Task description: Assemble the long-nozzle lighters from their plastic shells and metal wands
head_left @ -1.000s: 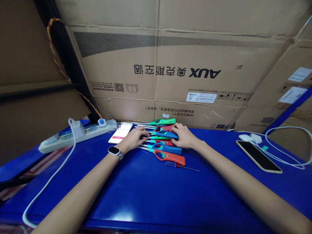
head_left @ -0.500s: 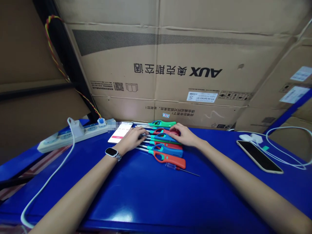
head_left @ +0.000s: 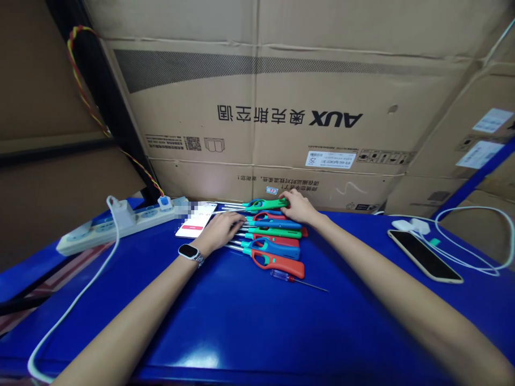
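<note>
Several long-nosed gas lighters lie side by side on the blue table, handles to the right and metal barrels to the left. My left hand (head_left: 219, 231), with a watch on its wrist, is over the barrels, its curled fingers and thumb closed about the front of a blue lighter (head_left: 281, 223). At the back, my right hand (head_left: 296, 206) grips the handle end of a green lighter (head_left: 265, 204). Nearer me are a second green lighter (head_left: 287, 233), a second blue lighter (head_left: 277, 248) and an orange-red lighter (head_left: 287, 265). Red handles show partly between them.
A small screwdriver (head_left: 284, 276) lies in front of the lighters. Left of them are a lit phone (head_left: 193, 228) and a white power strip (head_left: 148, 214). A dark-screened phone (head_left: 426, 256) and white cables lie at right. A large cardboard box (head_left: 257, 134) stands behind.
My right hand has moved back from the red and blue handles to the rearmost green lighter. The middle green handle shows more fully. My left hand stays over the barrels.
</note>
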Demonstrator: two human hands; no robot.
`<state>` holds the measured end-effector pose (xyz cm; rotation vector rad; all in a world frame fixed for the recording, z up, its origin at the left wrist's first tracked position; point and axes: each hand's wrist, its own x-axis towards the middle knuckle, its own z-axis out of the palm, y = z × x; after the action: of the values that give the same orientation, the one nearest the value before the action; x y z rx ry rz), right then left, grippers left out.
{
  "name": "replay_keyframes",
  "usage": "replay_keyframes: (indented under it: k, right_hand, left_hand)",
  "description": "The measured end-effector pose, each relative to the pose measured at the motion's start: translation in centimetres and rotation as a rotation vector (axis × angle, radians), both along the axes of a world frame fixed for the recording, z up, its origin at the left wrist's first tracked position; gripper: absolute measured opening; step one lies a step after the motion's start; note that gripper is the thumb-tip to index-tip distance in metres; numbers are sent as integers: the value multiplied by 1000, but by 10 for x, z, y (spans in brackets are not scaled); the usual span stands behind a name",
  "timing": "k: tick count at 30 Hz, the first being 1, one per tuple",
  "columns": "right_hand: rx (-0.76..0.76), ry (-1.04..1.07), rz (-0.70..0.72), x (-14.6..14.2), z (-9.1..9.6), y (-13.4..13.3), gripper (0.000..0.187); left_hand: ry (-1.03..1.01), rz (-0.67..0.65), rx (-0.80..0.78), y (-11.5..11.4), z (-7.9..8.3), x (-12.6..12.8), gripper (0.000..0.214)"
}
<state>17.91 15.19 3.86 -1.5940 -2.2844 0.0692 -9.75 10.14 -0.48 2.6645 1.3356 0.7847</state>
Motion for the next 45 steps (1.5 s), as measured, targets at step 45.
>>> replay_keyframes:
  k: [45]
  right_hand:
    - [-279, 564, 259, 40, 8, -76, 35]
  left_hand:
    - [-975, -11, -335, -11, 32, 39, 45]
